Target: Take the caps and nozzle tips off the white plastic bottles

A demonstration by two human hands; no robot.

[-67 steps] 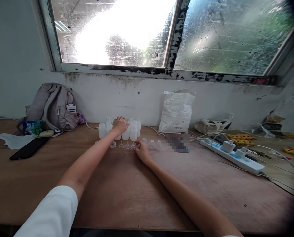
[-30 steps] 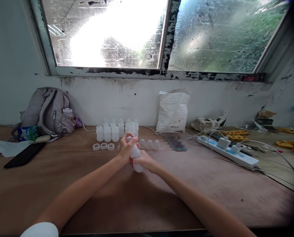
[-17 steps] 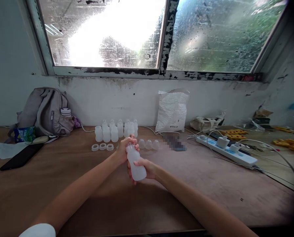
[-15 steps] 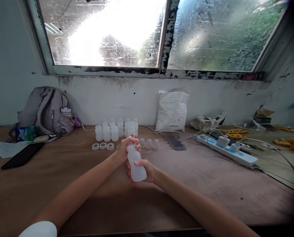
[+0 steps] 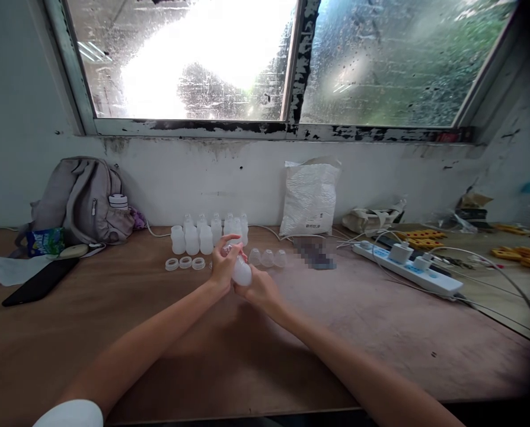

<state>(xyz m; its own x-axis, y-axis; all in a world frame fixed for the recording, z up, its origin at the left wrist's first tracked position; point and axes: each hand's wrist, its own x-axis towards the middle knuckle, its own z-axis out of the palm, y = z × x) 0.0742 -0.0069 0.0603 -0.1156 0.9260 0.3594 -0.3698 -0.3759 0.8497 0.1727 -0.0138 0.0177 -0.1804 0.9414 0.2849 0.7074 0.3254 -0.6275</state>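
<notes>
Both hands are together over the middle of the table around one frosted white baby bottle (image 5: 242, 274). Its rounded base points toward me, and its top is hidden behind fingers. My left hand (image 5: 223, 267) is closed around the top end. From the right, my right hand (image 5: 261, 289) grips the body, its fingers partly hidden. Just behind stand several similar bottles (image 5: 192, 240), some of them with clear tops. Left of the hands lie white collar rings (image 5: 185, 263) in a row. To the right sit clear dome caps (image 5: 268, 258).
A grey backpack (image 5: 80, 198) and a black flat object (image 5: 42, 281) are at the left. A white plastic package (image 5: 310, 198) leans on the wall. At right lies a power strip (image 5: 409, 270) with plugs and cables, beyond it yellow parts (image 5: 520, 256).
The bottle has tipped so that its base now faces me, where its side showed before. My right hand has moved up and closer to my left hand.
</notes>
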